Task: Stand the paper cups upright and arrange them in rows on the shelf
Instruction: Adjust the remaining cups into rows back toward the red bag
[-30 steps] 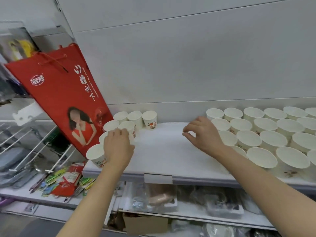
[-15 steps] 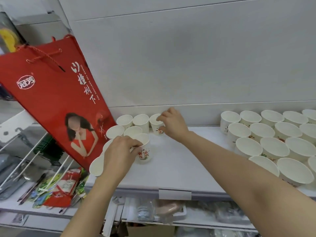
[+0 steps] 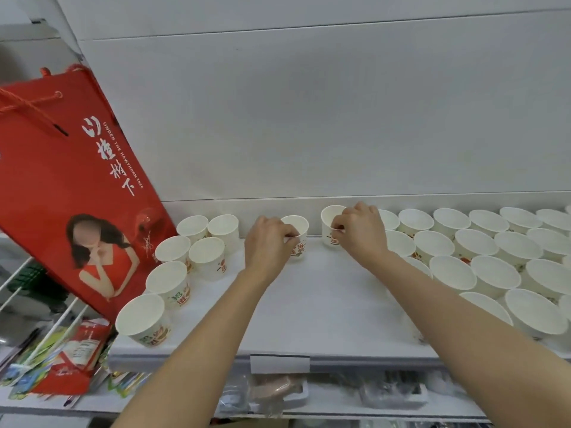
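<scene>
- The white shelf (image 3: 309, 310) runs across the view, backed by a pale wall panel (image 3: 309, 118); a blank label holder (image 3: 279, 363) sits on its front edge.
- A red gift bag (image 3: 61, 186) with white lettering and a printed figure leans tilted at the shelf's left end, just beside the nearest cups.
- On the right, a large block of paper cups (image 3: 494, 270) stands upright in rows, rims close together, reaching to the frame's edge.
- On the left, a smaller cluster of cups (image 3: 185, 257) stands upright in two loose lines running from the back wall toward the front edge.
- The left hand (image 3: 267, 247) has its fingers curled round one upright cup (image 3: 298, 239) near the back of the shelf, in the gap between the two groups.
- The right hand (image 3: 361, 234) pinches the side of another upright cup (image 3: 332, 223), just left of the big block's back row.
- The two held cups stand near each other but apart.
- Below, a lower shelf (image 3: 340, 406) holds blurred packaged goods.
</scene>
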`<act>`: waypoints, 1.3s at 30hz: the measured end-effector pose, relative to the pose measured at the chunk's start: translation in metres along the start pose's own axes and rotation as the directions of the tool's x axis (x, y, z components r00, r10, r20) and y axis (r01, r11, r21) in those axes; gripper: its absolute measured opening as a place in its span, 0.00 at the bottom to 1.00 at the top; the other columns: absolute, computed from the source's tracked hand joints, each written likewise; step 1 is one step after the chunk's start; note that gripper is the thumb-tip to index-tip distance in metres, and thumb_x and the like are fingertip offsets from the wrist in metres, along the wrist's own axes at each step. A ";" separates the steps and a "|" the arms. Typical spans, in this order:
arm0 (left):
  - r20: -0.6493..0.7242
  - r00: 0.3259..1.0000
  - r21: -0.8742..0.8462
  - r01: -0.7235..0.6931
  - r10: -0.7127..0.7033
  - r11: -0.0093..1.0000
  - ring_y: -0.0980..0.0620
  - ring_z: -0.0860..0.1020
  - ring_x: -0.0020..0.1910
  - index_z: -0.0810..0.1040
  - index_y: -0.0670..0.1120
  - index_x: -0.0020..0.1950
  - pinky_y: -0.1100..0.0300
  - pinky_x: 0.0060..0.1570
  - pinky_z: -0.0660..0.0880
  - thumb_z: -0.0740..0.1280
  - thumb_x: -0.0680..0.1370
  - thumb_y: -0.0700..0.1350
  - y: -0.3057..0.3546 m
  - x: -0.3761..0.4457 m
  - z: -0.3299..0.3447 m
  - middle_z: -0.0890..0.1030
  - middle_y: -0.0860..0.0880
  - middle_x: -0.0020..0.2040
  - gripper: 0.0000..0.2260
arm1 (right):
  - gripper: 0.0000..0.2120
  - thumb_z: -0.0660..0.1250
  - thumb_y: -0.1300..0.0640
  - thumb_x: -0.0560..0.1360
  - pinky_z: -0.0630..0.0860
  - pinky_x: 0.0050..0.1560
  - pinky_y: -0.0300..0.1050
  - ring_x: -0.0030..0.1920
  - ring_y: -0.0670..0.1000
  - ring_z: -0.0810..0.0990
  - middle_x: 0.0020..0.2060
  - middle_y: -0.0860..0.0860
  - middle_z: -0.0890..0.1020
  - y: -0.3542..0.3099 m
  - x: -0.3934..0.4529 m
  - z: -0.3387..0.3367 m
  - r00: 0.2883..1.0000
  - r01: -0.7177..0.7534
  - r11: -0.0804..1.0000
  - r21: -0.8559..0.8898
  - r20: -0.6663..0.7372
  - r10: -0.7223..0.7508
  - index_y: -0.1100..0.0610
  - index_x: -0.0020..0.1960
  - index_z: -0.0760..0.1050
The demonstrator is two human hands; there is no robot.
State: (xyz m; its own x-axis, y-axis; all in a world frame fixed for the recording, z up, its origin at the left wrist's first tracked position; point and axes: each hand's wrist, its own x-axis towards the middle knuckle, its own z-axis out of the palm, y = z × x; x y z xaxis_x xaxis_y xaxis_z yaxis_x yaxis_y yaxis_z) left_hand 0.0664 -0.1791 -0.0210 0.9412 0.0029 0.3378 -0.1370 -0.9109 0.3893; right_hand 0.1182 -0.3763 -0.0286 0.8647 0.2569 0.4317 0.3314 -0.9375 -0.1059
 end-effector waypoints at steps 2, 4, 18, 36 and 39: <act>0.031 1.000 0.014 -0.005 0.004 1.000 0.48 0.72 0.53 0.85 0.54 0.50 0.58 0.42 0.66 0.69 0.77 0.51 0.008 0.012 0.014 0.81 0.53 0.47 0.06 | 0.01 0.72 0.57 0.67 0.54 0.42 0.45 0.43 0.56 0.72 0.34 0.51 0.81 0.007 -0.003 -0.003 1.000 -0.012 0.999 -0.045 0.029 0.013 0.53 0.38 0.82; 0.059 0.998 0.039 -0.008 0.006 0.999 0.48 0.72 0.53 0.85 0.53 0.51 0.58 0.42 0.66 0.68 0.77 0.51 0.015 0.020 0.024 0.81 0.52 0.48 0.07 | 0.02 0.71 0.56 0.68 0.54 0.43 0.45 0.44 0.55 0.72 0.35 0.50 0.81 0.012 -0.005 -0.003 0.998 -0.020 0.998 -0.064 0.055 0.024 0.53 0.40 0.82; 0.102 0.994 0.087 -0.042 0.033 0.995 0.50 0.74 0.53 0.83 0.54 0.51 0.59 0.43 0.67 0.70 0.76 0.51 0.023 0.034 0.034 0.79 0.53 0.48 0.06 | 0.02 0.70 0.60 0.65 0.54 0.42 0.46 0.39 0.55 0.72 0.32 0.50 0.80 0.026 -0.004 0.005 0.992 0.070 0.983 -0.172 0.115 -0.050 0.55 0.36 0.79; -0.407 0.886 0.123 0.295 -0.223 0.948 0.47 0.75 0.49 0.83 0.48 0.53 0.53 0.46 0.75 0.78 0.68 0.43 -0.077 -0.164 -0.059 0.81 0.51 0.51 0.15 | 0.07 0.77 0.59 0.65 0.67 0.43 0.47 0.41 0.55 0.77 0.37 0.48 0.82 -0.087 -0.093 -0.009 0.960 0.214 0.929 0.302 -0.244 -0.141 0.54 0.40 0.81; -0.422 0.878 0.228 0.346 -0.228 0.910 0.46 0.73 0.47 0.82 0.47 0.55 0.52 0.42 0.73 0.79 0.66 0.44 -0.103 -0.182 -0.078 0.80 0.49 0.52 0.19 | 0.07 0.77 0.59 0.65 0.68 0.41 0.46 0.39 0.53 0.76 0.36 0.47 0.81 -0.114 -0.104 0.005 0.967 0.213 0.921 0.326 -0.206 -0.150 0.53 0.40 0.81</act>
State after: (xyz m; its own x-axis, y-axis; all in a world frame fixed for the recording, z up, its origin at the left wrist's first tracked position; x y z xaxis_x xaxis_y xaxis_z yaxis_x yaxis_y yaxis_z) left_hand -0.1148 -0.0530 -0.0556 0.7269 0.3840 0.5694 0.2709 -0.9222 0.2761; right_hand -0.0076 -0.2947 -0.0662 0.7084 0.3407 0.6182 0.6122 -0.7325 -0.2978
